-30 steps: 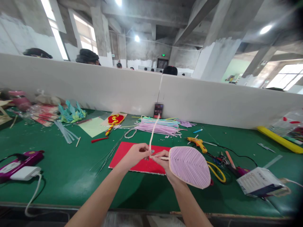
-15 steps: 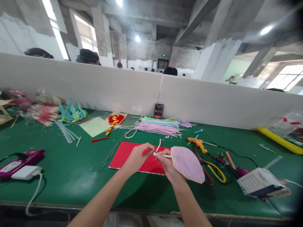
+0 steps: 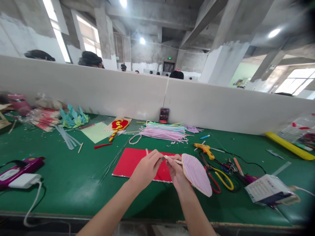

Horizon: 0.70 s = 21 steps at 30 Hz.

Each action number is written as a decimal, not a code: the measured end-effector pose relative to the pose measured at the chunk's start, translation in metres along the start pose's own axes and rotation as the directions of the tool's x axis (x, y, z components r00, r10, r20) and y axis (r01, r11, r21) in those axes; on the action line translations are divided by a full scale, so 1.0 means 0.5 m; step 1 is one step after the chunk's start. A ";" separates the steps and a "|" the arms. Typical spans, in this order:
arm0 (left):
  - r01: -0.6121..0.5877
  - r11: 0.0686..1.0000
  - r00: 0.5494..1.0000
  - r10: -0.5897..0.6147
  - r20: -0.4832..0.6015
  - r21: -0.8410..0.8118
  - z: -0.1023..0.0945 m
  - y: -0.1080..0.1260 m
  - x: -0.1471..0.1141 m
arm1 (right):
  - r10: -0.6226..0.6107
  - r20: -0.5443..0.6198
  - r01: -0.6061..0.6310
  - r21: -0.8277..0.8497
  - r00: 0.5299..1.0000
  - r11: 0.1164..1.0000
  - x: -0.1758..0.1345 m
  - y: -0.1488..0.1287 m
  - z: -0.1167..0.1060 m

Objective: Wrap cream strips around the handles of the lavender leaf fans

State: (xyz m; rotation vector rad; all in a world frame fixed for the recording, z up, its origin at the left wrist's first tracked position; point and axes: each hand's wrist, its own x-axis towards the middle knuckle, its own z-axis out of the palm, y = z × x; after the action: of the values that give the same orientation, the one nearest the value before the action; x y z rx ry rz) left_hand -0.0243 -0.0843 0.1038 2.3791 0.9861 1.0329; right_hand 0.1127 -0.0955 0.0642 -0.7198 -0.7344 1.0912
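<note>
Strip point(image 3: 147, 151), tall a second ago, now showing short beyond the left hand point(image 3: 147, 166), which is pinching it by the handle point(image 3: 176, 160), apparently winding; right hand point(image 3: 177, 173) holding the fan point(image 3: 197, 175), right of the red board point(image 3: 128, 160).

The location was a shared craft workshop. A green worktable point(image 3: 64, 196) carried 1 yellow glue gun point(image 3: 204, 150), a bundle of fuzzy lilac stems point(image 3: 162, 131) and 1 purple power strip point(image 3: 31, 162). A white partition point(image 3: 110, 88) bounded the far edge. Heads point(image 3: 90, 59) of other people showed beyond it, beneath bare concrete beams point(image 3: 152, 18).
</note>
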 end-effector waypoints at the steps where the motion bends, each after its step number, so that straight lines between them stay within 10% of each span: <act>1: 0.011 1.000 1.000 -0.011 0.000 0.029 -0.001 0.007 0.001 | -0.016 -0.019 0.016 0.009 1.000 1.000 0.000 -0.001 0.001; 10: 0.101 0.938 0.995 -0.103 -0.011 0.332 -0.004 0.053 0.007 | -0.143 -0.164 0.151 0.039 0.976 0.988 -0.003 0.001 0.025; 21: -0.167 0.722 0.977 0.030 0.210 0.672 -0.043 0.048 0.007 | -0.256 -0.152 0.167 -0.440 0.955 0.882 -0.011 -0.017 0.021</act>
State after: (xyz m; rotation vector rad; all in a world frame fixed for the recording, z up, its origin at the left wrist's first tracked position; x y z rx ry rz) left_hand -0.0278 -0.0971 0.1334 3.0818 1.3588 0.4822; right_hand 0.1068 -0.1019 0.0759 -1.0786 -0.8598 0.6446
